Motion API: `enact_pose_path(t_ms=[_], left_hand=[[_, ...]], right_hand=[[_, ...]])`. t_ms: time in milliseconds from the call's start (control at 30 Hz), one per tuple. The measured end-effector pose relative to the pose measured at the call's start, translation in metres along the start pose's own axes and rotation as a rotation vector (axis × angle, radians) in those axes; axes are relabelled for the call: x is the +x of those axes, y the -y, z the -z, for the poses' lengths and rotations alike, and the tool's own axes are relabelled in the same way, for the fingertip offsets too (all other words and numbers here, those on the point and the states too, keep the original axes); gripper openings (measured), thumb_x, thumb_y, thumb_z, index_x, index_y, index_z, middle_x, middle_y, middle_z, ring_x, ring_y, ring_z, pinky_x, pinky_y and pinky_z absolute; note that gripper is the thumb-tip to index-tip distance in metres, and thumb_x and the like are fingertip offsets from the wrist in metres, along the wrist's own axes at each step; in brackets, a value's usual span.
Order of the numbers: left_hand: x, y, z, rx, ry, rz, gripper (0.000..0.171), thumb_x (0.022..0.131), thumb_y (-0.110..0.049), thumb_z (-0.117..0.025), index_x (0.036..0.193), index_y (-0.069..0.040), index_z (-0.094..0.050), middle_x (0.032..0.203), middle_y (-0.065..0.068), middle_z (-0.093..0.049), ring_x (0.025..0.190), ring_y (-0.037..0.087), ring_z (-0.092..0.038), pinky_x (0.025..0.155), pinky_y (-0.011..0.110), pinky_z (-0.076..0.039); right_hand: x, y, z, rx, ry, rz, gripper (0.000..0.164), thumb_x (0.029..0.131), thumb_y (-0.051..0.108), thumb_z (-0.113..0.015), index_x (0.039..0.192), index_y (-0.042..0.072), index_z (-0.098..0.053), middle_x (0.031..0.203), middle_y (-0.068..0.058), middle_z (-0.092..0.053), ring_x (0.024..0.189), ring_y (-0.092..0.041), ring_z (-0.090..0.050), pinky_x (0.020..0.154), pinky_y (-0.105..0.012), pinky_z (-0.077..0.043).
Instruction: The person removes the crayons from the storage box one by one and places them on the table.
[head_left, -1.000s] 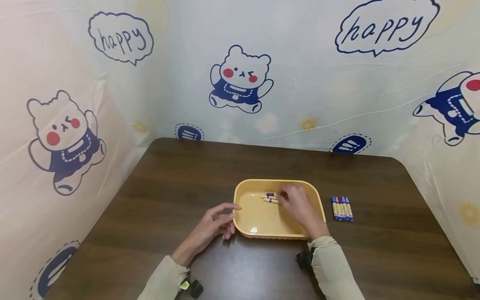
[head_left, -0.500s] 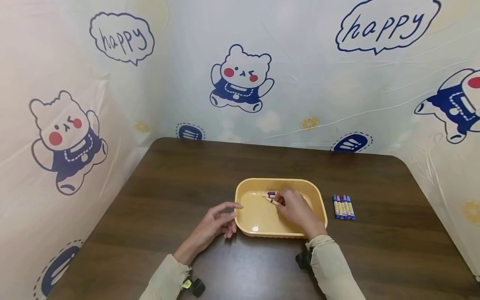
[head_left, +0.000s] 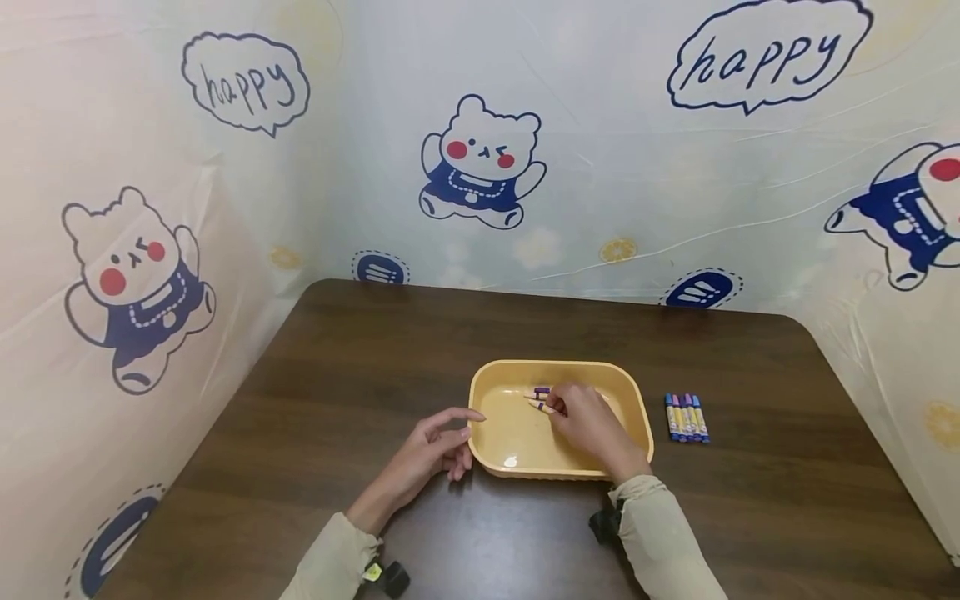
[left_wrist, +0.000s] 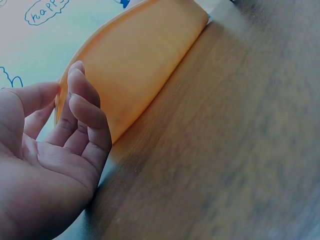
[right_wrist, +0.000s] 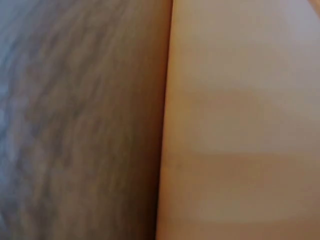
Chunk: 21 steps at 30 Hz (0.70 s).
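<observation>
A yellow plastic tray stands on the dark wooden table. My left hand holds its left rim, index finger over the edge and thumb outside; the left wrist view shows the other fingers of the left hand curled beside the tray's outer wall. Inside the tray my right hand pinches a pale crayon with a purple band, its pointed end facing left. Just behind it lie more crayons, partly covered by the fingers. The right wrist view has only the tray wall and table, not the hand.
Right of the tray, several sticks with yellow wrappers and blue, pink and purple ends lie side by side in a row. A curtain printed with bears hangs behind the table and along both sides.
My right hand has shifted slightly left and down within the tray, and the crayon at its fingertips has turned to a slant. The left hand stays at the rim.
</observation>
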<state>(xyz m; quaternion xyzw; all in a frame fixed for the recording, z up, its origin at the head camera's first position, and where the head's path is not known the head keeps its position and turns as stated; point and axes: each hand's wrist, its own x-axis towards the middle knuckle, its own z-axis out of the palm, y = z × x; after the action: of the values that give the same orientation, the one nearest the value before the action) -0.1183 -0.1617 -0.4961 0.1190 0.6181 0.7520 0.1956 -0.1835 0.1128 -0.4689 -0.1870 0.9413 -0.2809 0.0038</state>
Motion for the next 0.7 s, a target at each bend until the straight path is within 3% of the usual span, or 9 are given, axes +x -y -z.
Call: enact_pose_path(t_ms=[267,700], left_hand=[[-0.001,0.001,0.001,-0.004,0.011,-0.001,0.04,0.104,-0.019,-0.053,0.137,0.003,-0.049,0.073,0.007,-0.064,0.058,0.016,-0.057,0.053,0.025,-0.048],[0.0,0.001,0.003,0.0,0.012,0.004,0.042,0.104,-0.021,-0.054,0.138,0.002,-0.049,0.074,0.007,-0.065,0.058,0.016,-0.058,0.053,0.025,-0.048]], right_hand=[[-0.002,0.001,0.006,0.027,-0.018,-0.009,0.005,0.085,0.005,-0.074,0.088,0.008,-0.071,0.078,0.002,-0.061,0.069,-0.013,-0.053,0.064,-0.03,-0.047],[-0.006,0.0,0.047,0.049,-0.07,0.01,0.009,0.084,0.0,-0.075,0.092,0.003,-0.072,0.083,-0.004,-0.067,0.076,-0.016,-0.061,0.07,-0.035,-0.054]])
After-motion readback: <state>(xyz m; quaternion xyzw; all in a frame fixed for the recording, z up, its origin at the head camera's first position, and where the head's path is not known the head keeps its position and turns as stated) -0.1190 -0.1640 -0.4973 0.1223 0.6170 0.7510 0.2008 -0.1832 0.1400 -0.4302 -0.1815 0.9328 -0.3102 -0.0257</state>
